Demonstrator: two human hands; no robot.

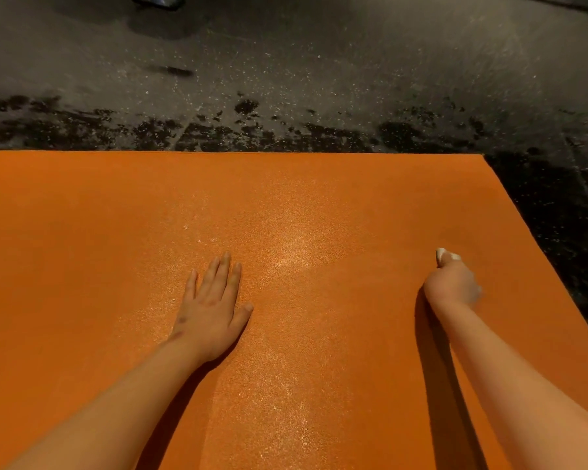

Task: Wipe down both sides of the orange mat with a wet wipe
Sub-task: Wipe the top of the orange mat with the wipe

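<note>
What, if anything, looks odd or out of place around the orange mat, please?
Only the floor: dark, wet-looking blotches line the far edge of the orange mat. The mat itself lies flat, undamaged.

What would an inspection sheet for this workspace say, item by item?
Surface: speckled grey floor, dark blotches along the mat's far edge.
Job's things: orange mat lies flat, glistening down its middle; wet wipe bunched in the right hand.
Clutter: nothing seen.
Hands: left hand flat on the mat, fingers straight; right hand grips the wipe near the mat's right edge.
Cables: nothing seen.
Surroundings: dark object at the top edge, cut off, unidentifiable.
</note>
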